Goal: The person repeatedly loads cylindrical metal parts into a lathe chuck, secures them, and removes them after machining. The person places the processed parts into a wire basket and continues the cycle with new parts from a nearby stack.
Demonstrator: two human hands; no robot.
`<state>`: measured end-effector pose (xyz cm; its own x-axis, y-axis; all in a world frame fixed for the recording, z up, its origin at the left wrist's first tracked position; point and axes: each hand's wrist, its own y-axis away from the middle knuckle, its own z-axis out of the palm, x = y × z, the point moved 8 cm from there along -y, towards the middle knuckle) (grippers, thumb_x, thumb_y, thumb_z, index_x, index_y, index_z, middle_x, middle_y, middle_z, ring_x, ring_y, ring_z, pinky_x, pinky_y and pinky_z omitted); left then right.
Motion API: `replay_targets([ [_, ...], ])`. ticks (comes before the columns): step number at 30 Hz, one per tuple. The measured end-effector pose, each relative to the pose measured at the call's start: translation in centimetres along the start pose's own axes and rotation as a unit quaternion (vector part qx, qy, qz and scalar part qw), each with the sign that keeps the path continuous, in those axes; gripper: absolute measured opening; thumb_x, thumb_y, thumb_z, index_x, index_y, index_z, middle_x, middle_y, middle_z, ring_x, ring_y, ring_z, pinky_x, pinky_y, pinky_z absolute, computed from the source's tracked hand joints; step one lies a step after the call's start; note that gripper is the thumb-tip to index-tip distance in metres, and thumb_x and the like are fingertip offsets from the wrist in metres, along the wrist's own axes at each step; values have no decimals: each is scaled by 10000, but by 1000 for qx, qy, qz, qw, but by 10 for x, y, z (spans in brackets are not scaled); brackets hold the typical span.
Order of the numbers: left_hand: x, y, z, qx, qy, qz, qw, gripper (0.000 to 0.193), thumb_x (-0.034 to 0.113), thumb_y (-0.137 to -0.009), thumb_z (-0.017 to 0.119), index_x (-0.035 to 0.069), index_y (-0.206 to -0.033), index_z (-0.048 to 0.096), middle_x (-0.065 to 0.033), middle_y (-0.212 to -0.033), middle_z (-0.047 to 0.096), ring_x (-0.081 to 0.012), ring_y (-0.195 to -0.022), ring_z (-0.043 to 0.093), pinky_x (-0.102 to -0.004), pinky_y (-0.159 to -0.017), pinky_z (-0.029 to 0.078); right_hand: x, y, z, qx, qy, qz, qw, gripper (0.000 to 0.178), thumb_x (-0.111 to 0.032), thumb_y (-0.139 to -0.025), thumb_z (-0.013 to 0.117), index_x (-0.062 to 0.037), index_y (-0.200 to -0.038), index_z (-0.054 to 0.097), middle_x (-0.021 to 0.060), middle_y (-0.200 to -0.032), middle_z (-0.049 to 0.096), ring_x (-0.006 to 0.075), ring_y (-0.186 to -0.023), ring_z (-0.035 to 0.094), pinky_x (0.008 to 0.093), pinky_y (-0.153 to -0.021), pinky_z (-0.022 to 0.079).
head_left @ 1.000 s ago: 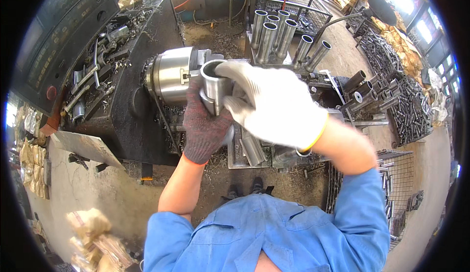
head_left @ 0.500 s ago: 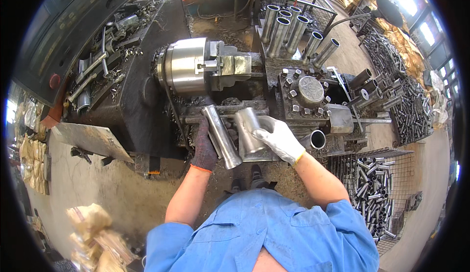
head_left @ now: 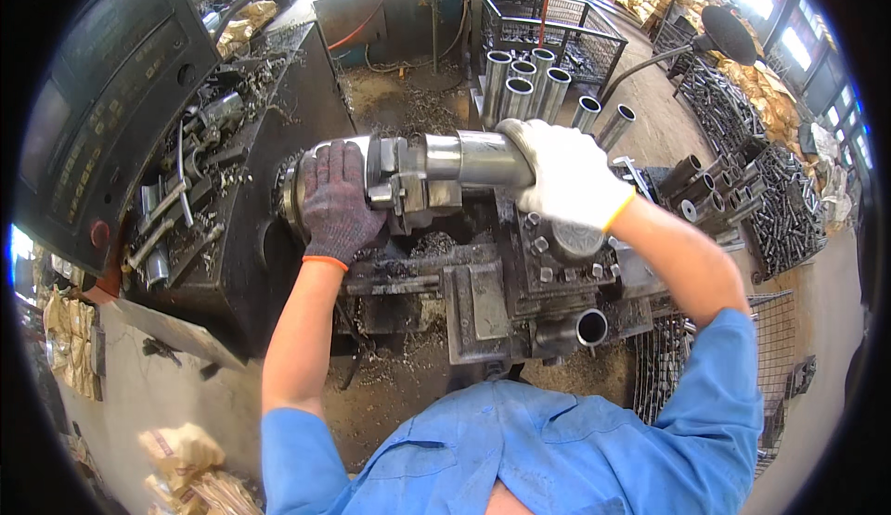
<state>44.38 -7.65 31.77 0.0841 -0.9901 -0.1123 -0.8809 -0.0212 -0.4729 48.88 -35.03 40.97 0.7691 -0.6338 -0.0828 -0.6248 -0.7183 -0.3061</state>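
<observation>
My left hand point(head_left: 341, 198), in a dark knitted glove with an orange cuff, lies over the steel lathe chuck point(head_left: 371, 153) with its fingers stretched out. My right hand point(head_left: 566, 172), in a white glove with a yellow cuff, is wrapped round a shiny metal tube point(head_left: 494, 158). The tube lies sideways, its left end at the chuck jaws point(head_left: 422, 195); whether it sits inside them I cannot tell. Below my right hand is the tool post point(head_left: 561, 260), partly covered. The flared tube that my left hand held earlier cannot be made out.
Several tubes point(head_left: 517, 97) stand upright behind the tool post. Another tube point(head_left: 591, 328) sticks out at the carriage's front. Tools and chips lie on the headstock point(head_left: 200, 158) at left. A wire basket point(head_left: 775, 329) stands at right, a lamp point(head_left: 729, 37) above the far right.
Both hands have moved up and away from my body. My left hand has let go of the flared tube and rests on the chuck; my right has brought a tube to the jaws.
</observation>
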Motion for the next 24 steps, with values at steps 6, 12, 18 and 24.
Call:
replay_targets([
  [6, 1, -37, 3, -143, -41, 13, 989, 1099, 542, -632, 916, 48, -1518, 493, -180, -1511, 558, -358, -1443, 506, -493, -1236, 377, 79, -46, 118, -239, 197, -35, 950, 369, -202, -770, 801, -70, -1107, 734, 176, -1056, 776, 372, -994, 778, 488, -877, 614],
  [12, 8, -37, -33, -23, 90, 67, 993, 847, 354, -784, 863, 44, -1500, 535, -186, -1448, 607, -392, -1389, 545, -478, -1198, 418, 94, -54, 203, -351, -89, 6, 932, 676, -413, -647, 893, 55, -1113, 747, 261, -1056, 782, 401, -1006, 762, 462, -898, 586],
  [18, 37, 181, 10, -38, 337, -112, 934, 592, 226, -877, 825, 17, -1400, 645, -196, -1310, 714, -404, -1219, 673, -486, -1086, 526, 81, -57, 206, -361, -82, -29, 929, 738, -425, -714, 863, 18, -1269, 663, 274, -1199, 749, 424, -1107, 728, 494, -970, 567],
  [24, -15, 382, 122, 46, 597, -567, 565, 405, 445, -996, 701, 73, -1154, 680, -81, -985, 672, -266, -928, 614, -404, -906, 509, 100, -51, 200, -429, -59, 47, 900, 548, -416, -725, 880, 36, -1028, 818, 243, -1057, 796, 359, -972, 770, 433, -901, 596],
])
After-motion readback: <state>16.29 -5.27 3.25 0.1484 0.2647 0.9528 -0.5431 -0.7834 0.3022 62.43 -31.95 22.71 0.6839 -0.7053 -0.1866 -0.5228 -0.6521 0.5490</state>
